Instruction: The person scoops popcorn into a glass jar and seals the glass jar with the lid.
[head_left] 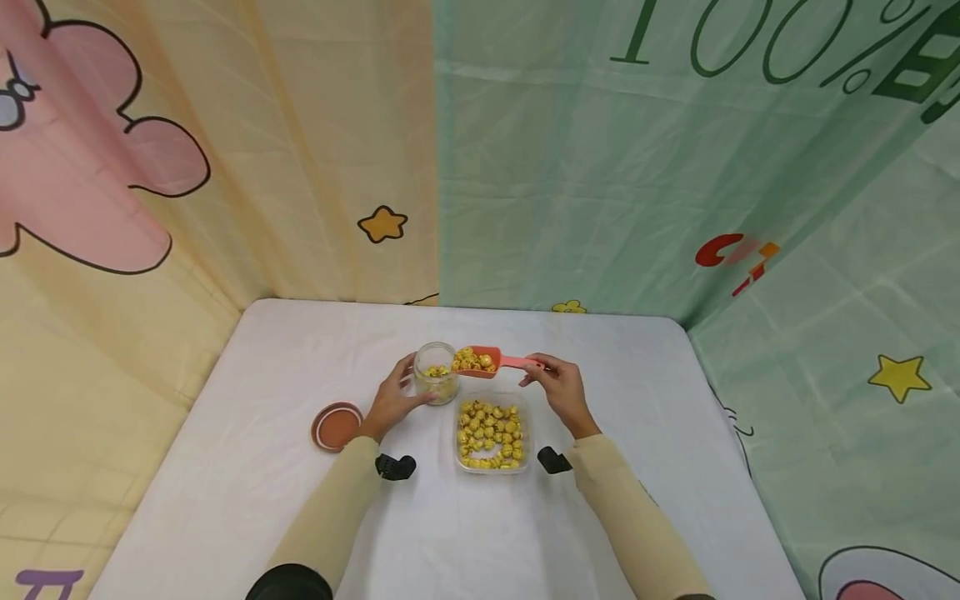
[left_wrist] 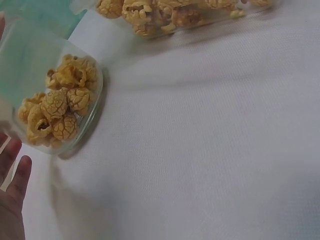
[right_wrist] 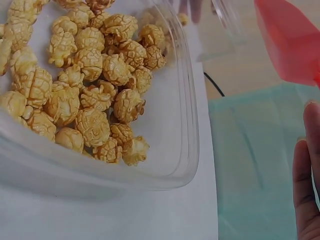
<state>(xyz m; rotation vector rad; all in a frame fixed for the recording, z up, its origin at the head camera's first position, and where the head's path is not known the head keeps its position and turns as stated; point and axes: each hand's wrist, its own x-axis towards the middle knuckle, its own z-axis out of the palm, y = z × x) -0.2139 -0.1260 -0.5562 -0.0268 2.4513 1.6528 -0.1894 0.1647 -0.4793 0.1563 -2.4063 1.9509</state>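
Note:
My left hand [head_left: 392,404] grips a clear glass jar [head_left: 430,357], thumb and fingers on either side of it. Some caramel popcorn [left_wrist: 54,106] lies in the jar's bottom, as the left wrist view shows. With its fingers on the handle, my right hand [head_left: 562,390] holds a red plastic scoop [head_left: 497,360]. The scoop is loaded with popcorn, its front edge at the jar's right side near the mouth. In front of the scoop, nearer my body, sits a clear plastic container [right_wrist: 192,165] of popcorn, with a bare patch of its floor showing.
A round reddish-brown lid [head_left: 337,427] lies on the table left of the jar, beside my left wrist. White cloth covers the table [head_left: 645,367]. Printed curtains [head_left: 525,192] stand along its back and sides.

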